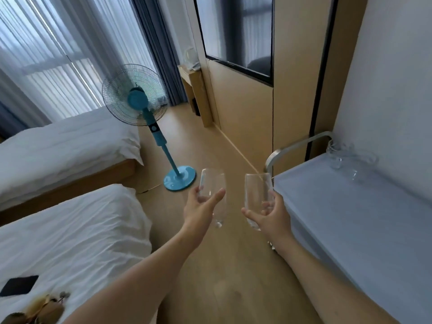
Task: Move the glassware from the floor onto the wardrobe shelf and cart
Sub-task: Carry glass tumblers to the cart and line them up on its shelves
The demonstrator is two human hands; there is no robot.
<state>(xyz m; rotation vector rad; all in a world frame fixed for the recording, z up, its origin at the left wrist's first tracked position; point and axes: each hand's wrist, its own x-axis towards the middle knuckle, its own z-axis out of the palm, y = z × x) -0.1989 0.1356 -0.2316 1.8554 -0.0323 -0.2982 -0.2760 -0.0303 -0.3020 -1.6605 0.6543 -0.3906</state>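
The left hand (198,210) and right hand (271,213) each curl their fingers round 1 clear glass — left glass (212,183), right glass (257,190) — held upright above the floor (233,265). At 3 o'clock stands the cart (350,218), with more glassware (346,157) on its top at 2 o'clock.

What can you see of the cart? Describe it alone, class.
The cart stands at the right against a white wall. Its flat top looks pale blue-grey, smooth and matte. A curved metal handle rises at its far end. Clear glassware sits at the far corner of the top. The right hand holds a glass just beside its near-left edge. Its lower part is hidden.
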